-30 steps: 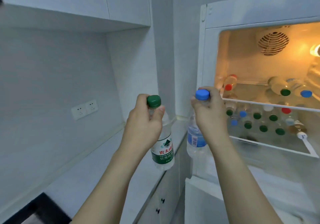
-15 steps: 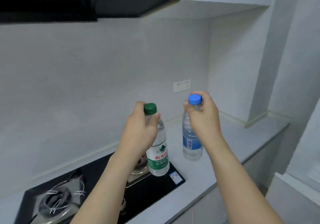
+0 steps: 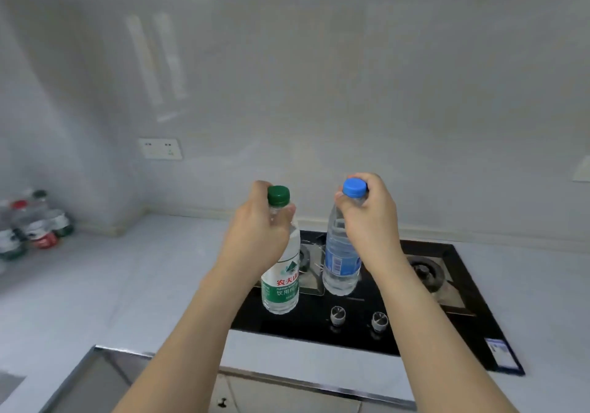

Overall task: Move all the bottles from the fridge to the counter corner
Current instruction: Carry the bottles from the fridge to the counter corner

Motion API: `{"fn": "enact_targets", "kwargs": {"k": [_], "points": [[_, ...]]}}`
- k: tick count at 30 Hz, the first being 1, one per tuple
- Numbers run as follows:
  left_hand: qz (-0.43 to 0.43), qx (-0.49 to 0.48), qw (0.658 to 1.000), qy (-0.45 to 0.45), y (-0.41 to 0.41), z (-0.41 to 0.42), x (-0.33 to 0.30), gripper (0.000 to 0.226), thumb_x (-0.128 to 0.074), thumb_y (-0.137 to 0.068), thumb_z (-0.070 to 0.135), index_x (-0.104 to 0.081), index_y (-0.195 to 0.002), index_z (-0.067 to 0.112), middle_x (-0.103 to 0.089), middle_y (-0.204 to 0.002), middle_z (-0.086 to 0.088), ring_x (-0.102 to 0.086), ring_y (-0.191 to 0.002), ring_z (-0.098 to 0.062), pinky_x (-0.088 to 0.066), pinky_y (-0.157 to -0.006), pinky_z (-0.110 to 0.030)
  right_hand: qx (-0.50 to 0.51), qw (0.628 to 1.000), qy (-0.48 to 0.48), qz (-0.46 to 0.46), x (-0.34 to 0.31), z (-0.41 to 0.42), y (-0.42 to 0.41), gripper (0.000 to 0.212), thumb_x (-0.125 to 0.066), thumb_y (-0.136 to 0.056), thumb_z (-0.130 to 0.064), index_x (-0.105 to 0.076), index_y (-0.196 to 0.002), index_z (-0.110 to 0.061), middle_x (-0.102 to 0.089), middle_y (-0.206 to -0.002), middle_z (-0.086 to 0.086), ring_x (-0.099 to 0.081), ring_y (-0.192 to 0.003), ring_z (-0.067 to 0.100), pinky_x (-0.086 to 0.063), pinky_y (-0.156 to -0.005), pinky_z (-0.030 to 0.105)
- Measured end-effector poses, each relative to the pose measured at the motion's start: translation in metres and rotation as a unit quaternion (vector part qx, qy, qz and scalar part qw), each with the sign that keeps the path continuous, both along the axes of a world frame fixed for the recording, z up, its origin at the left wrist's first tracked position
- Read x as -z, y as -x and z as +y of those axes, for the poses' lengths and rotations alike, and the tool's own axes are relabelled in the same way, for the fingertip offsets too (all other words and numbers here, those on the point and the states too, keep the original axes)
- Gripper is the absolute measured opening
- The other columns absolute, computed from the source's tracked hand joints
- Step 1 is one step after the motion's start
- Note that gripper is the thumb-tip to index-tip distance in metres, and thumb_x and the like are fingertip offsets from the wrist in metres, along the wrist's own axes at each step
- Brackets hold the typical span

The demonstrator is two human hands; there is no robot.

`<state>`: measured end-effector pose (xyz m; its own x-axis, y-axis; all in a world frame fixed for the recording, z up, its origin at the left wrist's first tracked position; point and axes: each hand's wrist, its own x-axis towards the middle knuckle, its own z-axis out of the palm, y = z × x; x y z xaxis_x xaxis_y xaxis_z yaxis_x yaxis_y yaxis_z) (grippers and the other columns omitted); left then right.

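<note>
Both bottles hang by their necks alone, so a swing toward the cluster of bottles (image 3: 32,224) already in the counter corner at nine o'clock could let one slip, or knock the standing ones over on set-down. The left hand (image 3: 258,237) curls tight around the neck of the green-capped bottle (image 3: 281,282), just under its cap. The right hand (image 3: 372,221) pinches the blue-capped bottle (image 3: 341,262) the same way. Both hang in the air over the stove (image 3: 447,317), at centre.
</note>
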<state>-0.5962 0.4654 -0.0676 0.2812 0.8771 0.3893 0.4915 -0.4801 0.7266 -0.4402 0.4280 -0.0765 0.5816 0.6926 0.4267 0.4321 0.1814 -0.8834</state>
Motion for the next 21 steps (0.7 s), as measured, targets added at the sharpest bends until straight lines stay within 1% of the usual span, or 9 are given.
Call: {"fn": "enact_targets", "kwargs": {"k": [2, 5, 6, 8, 10, 13, 17, 19, 21], "points": [[-0.001, -0.05, 0.999, 0.012, 0.032, 0.011, 0.006, 0.019, -0.054, -0.096, 0.027, -0.04, -0.109, 0.021, -0.051, -0.081, 0.012, -0.051, -0.069, 0.004, -0.028, -0.063, -0.027, -0.044, 0.999, 0.015, -0.003, 0.007, 0.027, 0.028, 0.017, -0.06, -0.09, -0.013, -0.053, -0.103, -0.021, -0.055, -0.089, -0.014, -0.053, -0.074, -0.003, -0.039, -0.06, 0.004], [0.006, -0.126, 0.991, 0.033, 0.076, 0.026, 0.014, 0.023, -0.052, -0.096, 0.032, -0.042, -0.113, 0.021, -0.056, -0.095, 0.002, -0.051, -0.083, -0.02, -0.034, -0.07, -0.032, -0.108, 0.993, 0.036, -0.008, 0.017, 0.064, 0.069, 0.019, -0.059, -0.091, -0.013, -0.052, -0.104, -0.024, -0.054, -0.088, -0.016, -0.053, -0.075, -0.003, -0.039, -0.061, 0.003], [0.007, -0.147, 0.988, 0.037, 0.092, 0.033, 0.017, 0.023, -0.052, -0.096, 0.033, -0.042, -0.113, 0.021, -0.057, -0.097, 0.001, -0.051, -0.085, -0.023, -0.035, -0.07, -0.033, -0.13, 0.991, 0.04, -0.013, 0.021, 0.079, 0.085, 0.019, -0.06, -0.09, -0.012, -0.053, -0.104, -0.024, -0.054, -0.088, -0.016, -0.053, -0.076, -0.002, -0.039, -0.063, 0.005], [0.018, -0.179, 0.983, 0.046, 0.115, 0.044, 0.02, 0.023, -0.052, -0.096, 0.033, -0.042, -0.113, 0.021, -0.056, -0.099, 0.001, -0.051, -0.088, -0.024, -0.036, -0.071, -0.034, -0.16, 0.986, 0.043, -0.017, 0.025, 0.102, 0.109, 0.02, -0.061, -0.09, -0.012, -0.054, -0.104, -0.023, -0.055, -0.089, -0.016, -0.054, -0.077, -0.001, -0.041, -0.066, 0.008], [0.03, -0.211, 0.976, 0.05, 0.136, 0.058, 0.023, 0.021, -0.051, -0.096, 0.033, -0.042, -0.112, 0.021, -0.054, -0.097, 0.002, -0.049, -0.086, -0.024, -0.035, -0.07, -0.033, -0.19, 0.981, 0.042, -0.014, 0.026, 0.126, 0.132, 0.02, -0.062, -0.089, -0.012, -0.055, -0.104, -0.022, -0.055, -0.09, -0.014, -0.054, -0.075, -0.001, -0.043, -0.067, 0.01], [0.028, -0.242, 0.969, 0.043, 0.159, 0.08, 0.026, 0.021, -0.053, -0.096, 0.03, -0.043, -0.11, 0.02, -0.054, -0.092, 0.002, -0.049, -0.08, -0.023, -0.034, -0.066, -0.032, -0.229, 0.972, 0.045, -0.012, 0.024, 0.158, 0.154, 0.018, -0.063, -0.09, -0.015, -0.055, -0.105, -0.021, -0.056, -0.091, -0.013, -0.054, -0.072, -0.007, -0.042, -0.062, 0.004], [0.039, -0.28, 0.958, 0.037, 0.178, 0.119, 0.024, 0.021, -0.053, -0.095, 0.031, -0.043, -0.111, 0.021, -0.056, -0.095, 0.0, -0.052, -0.08, -0.022, -0.036, -0.067, -0.033, -0.276, 0.96, 0.046, -0.032, 0.018, 0.208, 0.175, 0.018, -0.065, -0.088, -0.02, -0.056, -0.104, -0.021, -0.06, -0.097, -0.008, -0.056, -0.084, 0.004, -0.039, -0.067, 0.007], [0.036, -0.293, 0.955, 0.032, 0.181, 0.139, 0.02, 0.022, -0.052, -0.095, 0.032, -0.042, -0.111, 0.022, -0.057, -0.099, -0.001, -0.053, -0.085, -0.025, -0.038, -0.07, -0.034, -0.292, 0.955, 0.045, -0.038, 0.014, 0.231, 0.183, 0.018, -0.066, -0.088, -0.02, -0.056, -0.103, -0.021, -0.061, -0.096, -0.008, -0.056, -0.086, 0.006, -0.039, -0.068, 0.009], [0.023, -0.308, 0.951, 0.025, 0.185, 0.16, 0.019, 0.022, -0.052, -0.095, 0.033, -0.042, -0.112, 0.023, -0.056, -0.102, 0.001, -0.053, -0.088, -0.024, -0.038, -0.072, -0.033, -0.31, 0.949, 0.045, -0.043, 0.012, 0.255, 0.191, 0.017, -0.066, -0.088, -0.02, -0.056, -0.102, -0.022, -0.06, -0.094, -0.01, -0.055, -0.084, 0.005, -0.039, -0.068, 0.008]]}}
